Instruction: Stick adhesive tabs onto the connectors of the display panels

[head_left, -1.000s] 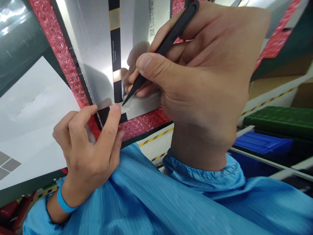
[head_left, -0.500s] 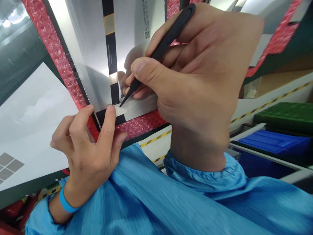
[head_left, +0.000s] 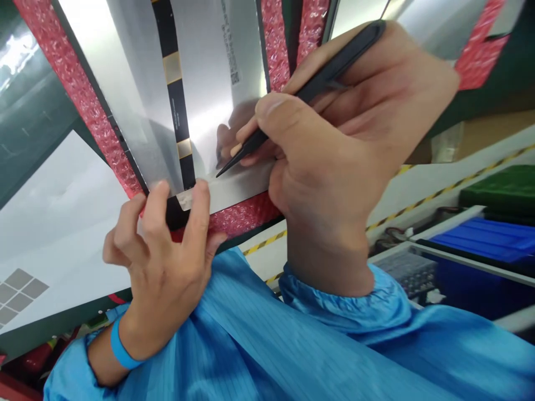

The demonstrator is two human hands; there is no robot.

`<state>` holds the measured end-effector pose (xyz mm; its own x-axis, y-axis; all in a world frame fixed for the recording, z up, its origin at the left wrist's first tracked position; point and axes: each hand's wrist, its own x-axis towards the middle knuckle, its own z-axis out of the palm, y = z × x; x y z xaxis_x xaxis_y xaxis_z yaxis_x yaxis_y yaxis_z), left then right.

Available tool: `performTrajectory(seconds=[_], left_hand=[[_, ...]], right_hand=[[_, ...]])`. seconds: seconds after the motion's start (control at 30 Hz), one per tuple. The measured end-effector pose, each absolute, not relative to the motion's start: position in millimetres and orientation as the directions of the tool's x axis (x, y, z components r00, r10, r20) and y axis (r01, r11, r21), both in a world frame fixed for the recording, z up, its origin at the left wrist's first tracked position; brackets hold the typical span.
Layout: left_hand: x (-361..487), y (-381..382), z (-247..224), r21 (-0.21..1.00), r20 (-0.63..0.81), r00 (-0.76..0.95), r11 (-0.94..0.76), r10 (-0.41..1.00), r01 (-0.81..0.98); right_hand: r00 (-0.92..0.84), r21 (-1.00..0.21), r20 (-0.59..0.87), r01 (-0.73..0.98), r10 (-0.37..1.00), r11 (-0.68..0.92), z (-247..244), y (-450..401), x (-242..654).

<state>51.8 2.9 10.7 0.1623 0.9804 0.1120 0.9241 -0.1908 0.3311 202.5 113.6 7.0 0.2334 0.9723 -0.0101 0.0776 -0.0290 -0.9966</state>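
My right hand [head_left: 334,139] grips black pointed tweezers [head_left: 324,78] like a pen. Their tip is over the lower part of a shiny metal-backed panel [head_left: 209,83]; I cannot tell whether it touches. Fingers apart, my left hand [head_left: 167,256] rests at the panel's lower left corner. Its index fingertip presses beside a small pale strip of tape [head_left: 184,200], which lies at the foot of a black ribbon cable [head_left: 178,108] with gold-edged patches. The tape's right end is partly hidden by that finger.
Red bubble wrap [head_left: 246,214] surrounds the panel. A white sheet with grey squares [head_left: 62,223] lies to the left. Another panel [head_left: 361,19] sits at the upper right. Blue bins [head_left: 485,239] and a green one [head_left: 501,186] stand at the lower right, past yellow-black floor tape.
The tweezers' tip has moved right, away from the tape and my left index finger. My right hand has shifted slightly right. The panel appears further left and lower in view.
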Motion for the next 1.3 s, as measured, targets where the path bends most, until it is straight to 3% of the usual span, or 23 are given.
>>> performTrajectory(seconds=[0.33, 0.53, 0.7, 0.9, 0.97, 1.07, 1.2, 1.3], left_hand=[[37, -12, 11, 0.295, 0.094, 0.071, -0.096, 0.993, 0.951], [41, -7, 5, 0.308, 0.158, 0.136, -0.18, 0.978, 0.934], [49, 5, 3, 0.223, 0.159, 0.254, -0.285, 0.954, 0.932], [33, -8, 10, 0.159, 0.188, 0.156, -0.187, 0.97, 0.969], [26, -10, 13, 0.218, 0.213, 0.123, -0.17, 0.969, 0.961], [22, 0, 22, 0.471, 0.162, -0.034, -0.047, 0.986, 0.881], [27, 35, 34, 0.751, -0.179, -0.273, 0.31, 0.945, 0.583], [26, 64, 37, 0.853, -0.381, -0.317, 0.463, 0.868, 0.241]], right_hand=[[0.338, -0.995, 0.074, 0.092, 0.938, 0.045, -7, 111, 195], [0.294, -0.994, 0.089, 0.087, 0.952, 0.066, -21, 116, 200], [0.305, -0.987, 0.163, 0.031, 0.938, 0.161, -31, 118, 201], [0.35, -0.986, 0.132, -0.047, 0.928, 0.158, -45, 123, 201], [0.375, -0.98, 0.143, -0.077, 0.916, 0.185, -46, 124, 200], [0.387, -0.981, 0.084, -0.129, 0.918, 0.144, -41, 123, 199], [0.361, -0.981, -0.009, -0.185, 0.932, 0.062, -31, 119, 196], [0.406, -0.964, -0.07, -0.263, 0.911, 0.044, -26, 118, 193]])
